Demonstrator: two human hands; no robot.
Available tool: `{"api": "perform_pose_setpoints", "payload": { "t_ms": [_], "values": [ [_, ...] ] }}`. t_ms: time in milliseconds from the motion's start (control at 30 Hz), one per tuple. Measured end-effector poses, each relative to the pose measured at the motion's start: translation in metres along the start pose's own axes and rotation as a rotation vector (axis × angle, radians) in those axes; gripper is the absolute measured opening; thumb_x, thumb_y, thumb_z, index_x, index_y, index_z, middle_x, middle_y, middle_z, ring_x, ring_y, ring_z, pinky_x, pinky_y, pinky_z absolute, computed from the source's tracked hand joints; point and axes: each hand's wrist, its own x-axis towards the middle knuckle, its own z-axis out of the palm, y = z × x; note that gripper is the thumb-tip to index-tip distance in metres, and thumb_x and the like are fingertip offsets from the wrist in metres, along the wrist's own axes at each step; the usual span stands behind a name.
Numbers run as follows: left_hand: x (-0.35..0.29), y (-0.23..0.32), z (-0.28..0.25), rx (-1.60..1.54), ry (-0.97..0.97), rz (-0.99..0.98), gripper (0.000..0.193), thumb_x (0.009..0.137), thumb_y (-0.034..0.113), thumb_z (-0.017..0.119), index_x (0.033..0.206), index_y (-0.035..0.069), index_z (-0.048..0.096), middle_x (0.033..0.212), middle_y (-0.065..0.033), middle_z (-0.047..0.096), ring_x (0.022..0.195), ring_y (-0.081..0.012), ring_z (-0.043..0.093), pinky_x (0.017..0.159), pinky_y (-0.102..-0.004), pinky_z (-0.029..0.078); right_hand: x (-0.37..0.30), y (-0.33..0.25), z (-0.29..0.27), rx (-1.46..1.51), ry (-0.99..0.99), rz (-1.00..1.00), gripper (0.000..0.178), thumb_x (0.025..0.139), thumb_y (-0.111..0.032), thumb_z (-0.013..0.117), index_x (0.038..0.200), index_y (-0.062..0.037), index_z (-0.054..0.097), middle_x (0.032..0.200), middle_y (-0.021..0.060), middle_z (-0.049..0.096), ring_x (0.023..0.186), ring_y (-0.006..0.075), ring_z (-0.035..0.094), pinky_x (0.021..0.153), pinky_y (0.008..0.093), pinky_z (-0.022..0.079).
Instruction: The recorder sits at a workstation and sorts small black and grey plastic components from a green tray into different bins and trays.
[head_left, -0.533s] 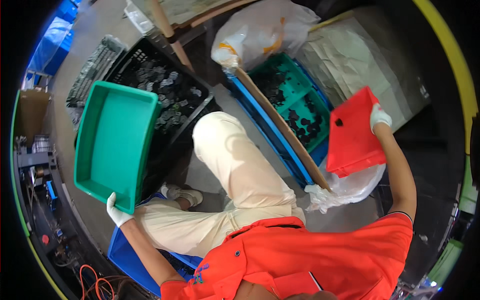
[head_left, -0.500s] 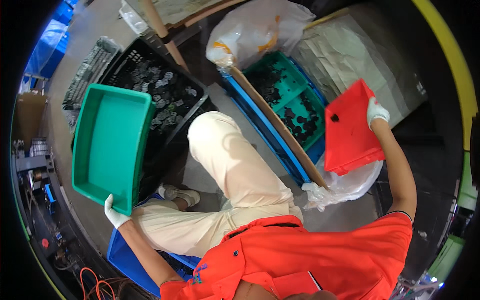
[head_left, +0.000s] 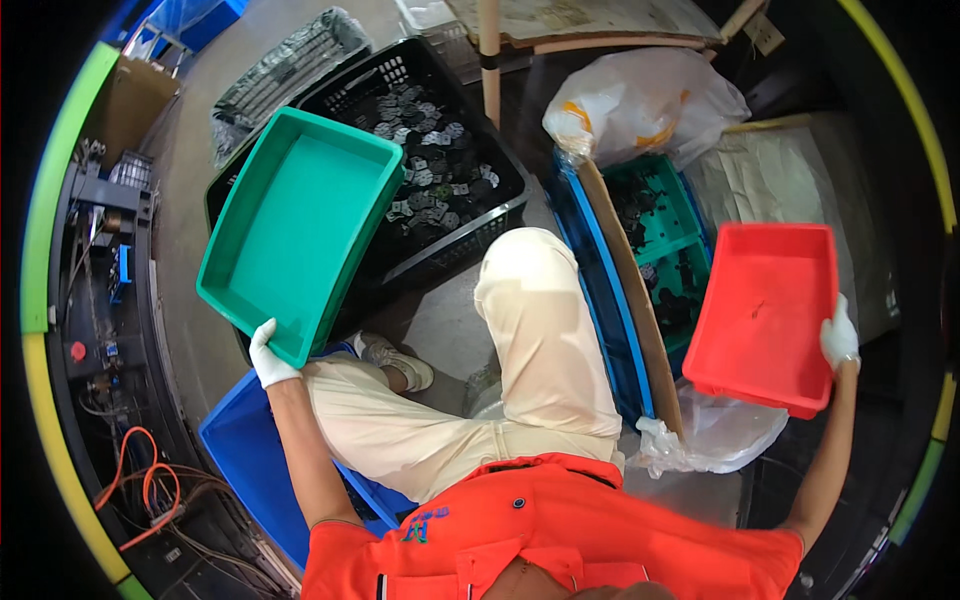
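On the left, my gloved left hand grips the near corner of an empty green tray, thumb over its rim. The tray is tilted and overlaps a black crate that holds many dark, flat pieces. At the right, my gloved right hand is closed on the side of a red tray. A small dark mark or piece shows on the red tray's floor. Beside the red tray is a divided green tray with black pieces in it, partly hidden behind a cardboard sheet.
A blue bin stands by my left leg. Plastic bags lie behind the divided tray, and more plastic film lies near the red tray. Machinery with orange cable lines the far left. A wooden post rises behind the crate.
The view has shifted, so the surroundings sit farther right. The red tray has turned from steeply tilted to facing up, and the black piece in it is less distinct. Both hands keep their holds.
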Motion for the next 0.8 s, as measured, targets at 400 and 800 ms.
{"api": "perform_pose_setpoints", "payload": {
  "t_ms": [400, 800],
  "values": [
    [-0.002, 0.045, -0.020, -0.195, 0.051, 0.214, 0.048, 0.070, 0.002, 0.054, 0.117, -0.001, 0.047, 0.112, -0.0162, 0.055, 0.101, -0.0330, 0.055, 0.088, -0.0457, 0.046, -0.098, -0.212, -0.058, 1.020, -0.192, -0.648, 0.044, 0.084, -0.010, 0.043, 0.126, 0.0015, 0.037, 0.118, 0.0091, 0.047, 0.108, 0.0146, 0.044, 0.093, 0.0266, 0.034],
    [-0.008, 0.066, -0.069, -0.087, 0.083, 0.232, 0.036, 0.077, 0.012, 0.055, 0.108, -0.005, 0.052, 0.104, -0.0162, 0.059, 0.095, -0.0301, 0.058, 0.085, -0.0425, 0.048, -0.130, -0.500, 0.182, 0.832, -0.275, -0.712, 0.038, 0.082, -0.022, 0.046, 0.114, -0.0058, 0.032, 0.091, 0.0289, 0.055, 0.069, 0.0455, 0.058, 0.067, 0.0528, 0.046]
  ]
}}
